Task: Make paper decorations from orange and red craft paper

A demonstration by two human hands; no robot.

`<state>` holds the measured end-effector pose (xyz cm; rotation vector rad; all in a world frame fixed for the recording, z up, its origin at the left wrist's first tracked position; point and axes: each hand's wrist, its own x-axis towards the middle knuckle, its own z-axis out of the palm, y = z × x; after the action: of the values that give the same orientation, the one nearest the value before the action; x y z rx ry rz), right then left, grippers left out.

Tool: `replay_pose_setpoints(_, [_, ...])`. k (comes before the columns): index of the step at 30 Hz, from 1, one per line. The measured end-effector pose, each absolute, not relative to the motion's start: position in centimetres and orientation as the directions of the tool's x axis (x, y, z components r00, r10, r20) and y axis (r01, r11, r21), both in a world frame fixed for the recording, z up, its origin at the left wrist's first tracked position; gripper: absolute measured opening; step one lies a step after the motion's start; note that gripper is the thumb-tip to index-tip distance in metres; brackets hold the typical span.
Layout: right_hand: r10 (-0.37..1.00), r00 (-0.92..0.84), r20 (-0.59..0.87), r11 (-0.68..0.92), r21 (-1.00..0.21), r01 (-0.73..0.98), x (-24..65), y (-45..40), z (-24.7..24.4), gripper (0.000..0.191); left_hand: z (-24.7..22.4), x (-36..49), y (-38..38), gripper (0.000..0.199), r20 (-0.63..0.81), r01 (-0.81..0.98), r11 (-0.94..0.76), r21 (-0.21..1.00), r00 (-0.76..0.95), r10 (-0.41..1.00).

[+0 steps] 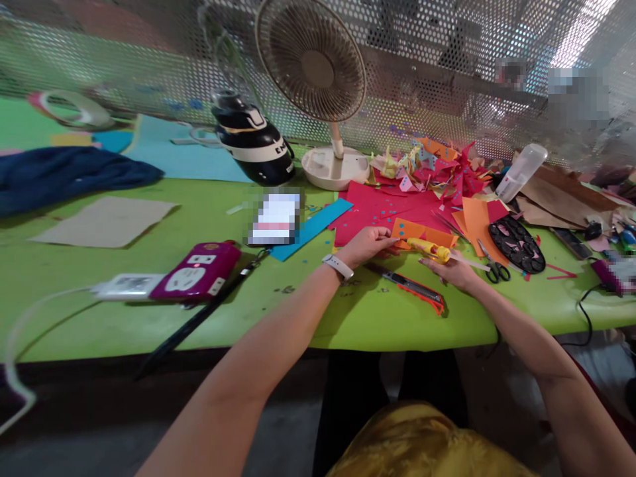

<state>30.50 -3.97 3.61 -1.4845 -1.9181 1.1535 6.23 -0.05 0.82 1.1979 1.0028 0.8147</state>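
Note:
My right hand is closed around a yellow hot glue gun, with a pale glue stick sticking out of its rear toward the wrist. The nozzle points left, at my left fingertips. My left hand, with a white band on the wrist, pinches the left end of an orange paper strip marked with blue dots. The strip lies over red paper. Just below the hands, an orange and black utility knife rests on the green table.
Scissors and a black perforated tray lie right of my right hand. Cut paper shapes are heaped behind. A fan, a black jug, a phone, a blue strip and a purple power socket stand leftward.

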Motion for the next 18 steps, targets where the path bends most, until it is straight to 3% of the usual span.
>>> replay_pose_setpoints(12, [0.932,-0.339,-0.131,0.078,-0.839,0.539,30.54,-4.25,3.86,0.043,1.16,6.31,-0.22,0.040,-0.172,0.011,0.180,0.984,0.362,0.916])
replay_pose_setpoints(18, [0.938,-0.320,-0.132,0.067,-0.838,0.542,30.60,-4.06,3.52,0.050,1.26,6.36,-0.25,0.043,-0.178,0.019,0.183,0.983,0.354,0.918])
